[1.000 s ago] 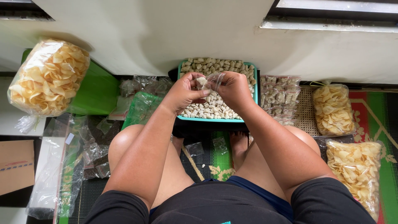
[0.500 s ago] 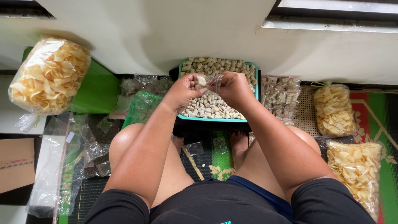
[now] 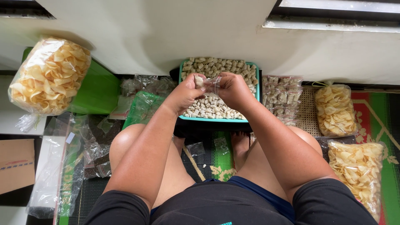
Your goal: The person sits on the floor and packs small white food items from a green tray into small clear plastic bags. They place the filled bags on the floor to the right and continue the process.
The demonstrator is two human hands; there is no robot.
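I sit on the floor above a teal tray (image 3: 181, 71) heaped with small pale snack pieces (image 3: 208, 108). My left hand (image 3: 186, 92) pinches a few of those pieces at the mouth of a small clear plastic bag (image 3: 212, 84). My right hand (image 3: 233, 89) grips the bag's other side and holds it above the tray. Both hands meet over the tray's middle.
A big bag of yellow crackers (image 3: 48, 75) rests on a green box (image 3: 96, 93) at the left. Two more cracker bags (image 3: 335, 109) (image 3: 360, 168) lie at the right. Small filled packets (image 3: 281, 98) sit beside the tray. Empty plastic bags (image 3: 89, 150) and a cardboard box (image 3: 16, 164) lie left.
Both hands stay over the tray and have shifted only slightly. The left fingers have closed in on the bag's mouth with pieces.
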